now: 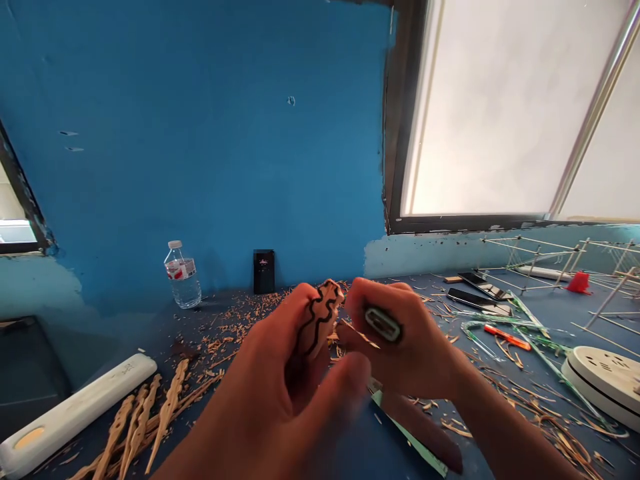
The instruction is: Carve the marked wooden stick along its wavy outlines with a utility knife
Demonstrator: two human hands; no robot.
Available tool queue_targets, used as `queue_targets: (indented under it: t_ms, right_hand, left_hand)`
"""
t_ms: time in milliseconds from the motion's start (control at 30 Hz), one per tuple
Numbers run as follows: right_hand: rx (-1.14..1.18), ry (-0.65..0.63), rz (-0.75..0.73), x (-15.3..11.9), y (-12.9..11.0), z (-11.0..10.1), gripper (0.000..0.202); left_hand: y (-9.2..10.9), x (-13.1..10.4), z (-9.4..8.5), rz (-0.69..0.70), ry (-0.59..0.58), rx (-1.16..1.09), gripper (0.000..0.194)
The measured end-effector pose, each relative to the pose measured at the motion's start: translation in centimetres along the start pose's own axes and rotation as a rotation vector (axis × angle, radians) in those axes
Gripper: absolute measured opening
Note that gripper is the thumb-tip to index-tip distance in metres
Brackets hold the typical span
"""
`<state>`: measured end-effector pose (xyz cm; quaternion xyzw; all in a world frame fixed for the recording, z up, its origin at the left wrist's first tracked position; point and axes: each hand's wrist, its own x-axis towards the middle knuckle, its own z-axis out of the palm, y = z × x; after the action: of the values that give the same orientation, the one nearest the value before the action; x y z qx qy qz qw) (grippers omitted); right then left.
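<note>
My left hand (285, 373) is wrapped round a light wooden piece (320, 320) marked with wavy black lines, its upper end near the middle of the view; the left thumb is blurred. Just to the right, my right hand (400, 340) is closed round a tool handle (383, 325) whose oval end shows between the fingers. The tool's blade is hidden. A thin curled shaving (363, 335) lies between the two hands. Below the right hand, a brown handled object (425, 427) and a green strip (413, 437) rest on the dark table.
Carved wooden sticks (167, 407) and a white power strip (80, 410) are at left. A water bottle (183, 280) and black box (264, 272) stand by the wall. At right are phones (477, 301), an orange cutter (507, 337), stick frames (537, 257), and a round white device (607, 377).
</note>
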<state>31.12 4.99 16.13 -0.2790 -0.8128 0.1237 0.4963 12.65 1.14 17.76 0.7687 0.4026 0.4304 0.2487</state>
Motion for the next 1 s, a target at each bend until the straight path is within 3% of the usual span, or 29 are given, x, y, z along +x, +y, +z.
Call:
queue_targets:
  t_ms: [200, 400, 500, 700, 1000]
  right_hand:
    - [-0.015, -0.026, -0.017, -0.4, -1.0, -0.5, 0.025]
    - [-0.057, -0.06, 0.052, -0.5, -1.2, 0.6, 0.023]
    - [-0.037, -0.039, 0.072, -0.7, -1.0, 1.0, 0.022]
    - [-0.074, 0.045, 0.09, -1.0, -0.4, 2.1, 0.024]
    - [0.092, -0.155, 0.197, 0.2, -0.4, 2.7, 0.012]
  left_hand:
    - [0.4, -0.5, -0.3, -0.034, 0.042, 0.287, 0.026]
    - [1.0, -0.2, 0.0, -0.093, 0.049, 0.493, 0.049]
    - [1.1, 0.0, 0.0, -0.093, 0.124, 0.53, 0.052]
    - [0.4, 0.3, 0.4, 0.087, 0.294, 0.656, 0.051]
    - [-2.0, 0.6, 0.5, 0.298, 0.342, 0.804, 0.025]
